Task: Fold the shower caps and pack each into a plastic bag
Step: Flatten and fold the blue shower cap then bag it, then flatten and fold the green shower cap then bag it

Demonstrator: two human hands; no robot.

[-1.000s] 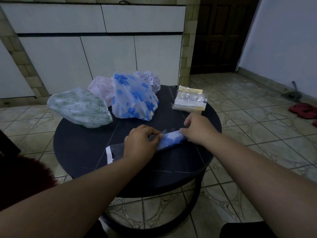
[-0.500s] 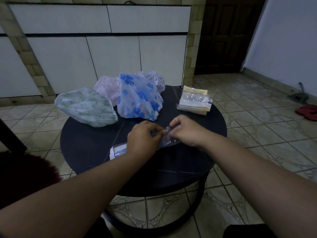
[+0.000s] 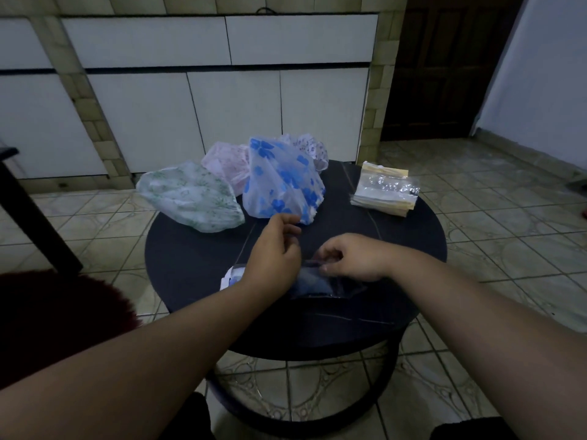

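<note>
Shower cap [image 3: 313,282], blue, folded small, sits inside a clear plastic bag [image 3: 333,285] on the near part of the round dark worktop [image 3: 190,265], btwn both hands. Right hand [image 3: 352,258] curls its fingers over the bag's mouth and pinches the film. Left hand [image 3: 274,249] is lifted just above the bag's other end, thumb and forefinger nipped together; whether there's film or a strip btwn them, can't tell, too dim. Looks like the sealing step. To do it well: keep the right-hand pinch steady, press air out toward the mouth, line up the flap w/ the bag edge, then run a finger across. Waiting at the back: green cap [image 3: 190,198], pink cap [image 3: 227,163], blue-flower cap [image 3: 282,182], and a stack of empty bags [image 3: 384,193] far right.
</note>
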